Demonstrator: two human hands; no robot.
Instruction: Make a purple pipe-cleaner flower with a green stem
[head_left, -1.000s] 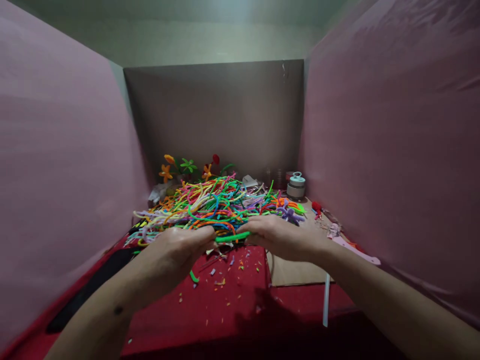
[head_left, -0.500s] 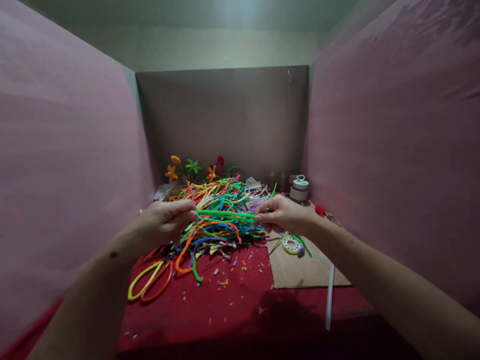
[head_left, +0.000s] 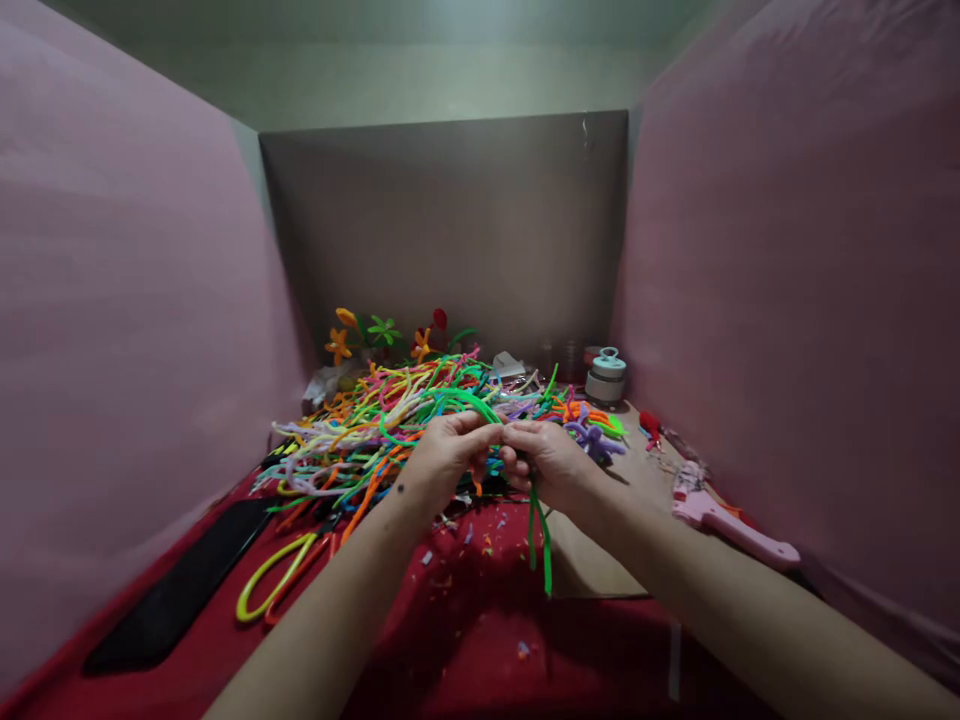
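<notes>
Both hands have closed in toward each other since the earlier frames, where they held the strand stretched out level between them. Now it is folded, with its two tails hanging down.

The left hand point(head_left: 442, 460) and right hand point(head_left: 551, 462) meet fingertip to fingertip above the near part of the bench, each grip pinched tight on the bright green fuzzy pipe cleaner point(head_left: 541, 540) at its bend. We judge it very light, soft on the outside and wiry within. It should bend easily and keep its shape, and the fuzz should stop it slipping. Holding it close beside a bend looks best, and we would mind the cut ends, which may prick.

Nearest us, the red cloth-covered bench point(head_left: 465, 640) is open, with only small coloured scraps on it. A flat black slab point(head_left: 180, 590) lies at the near left, with yellow and orange loops point(head_left: 279, 575) just beside it. A brown cardboard sheet point(head_left: 592, 570) lies under the right wrist, and a pink plastic tool point(head_left: 720, 515) sits further right.

Beyond the hands, the tangled heap of many-coloured pipe cleaners point(head_left: 375, 425) fills the middle. Small pipe-cleaner flowers point(head_left: 375, 335) stand behind it, and a round pale container point(head_left: 606, 375) is at the far right. Pink side walls point(head_left: 112, 300) and a grey back panel point(head_left: 442, 230) close us in, so the free room lies near and upward.
</notes>
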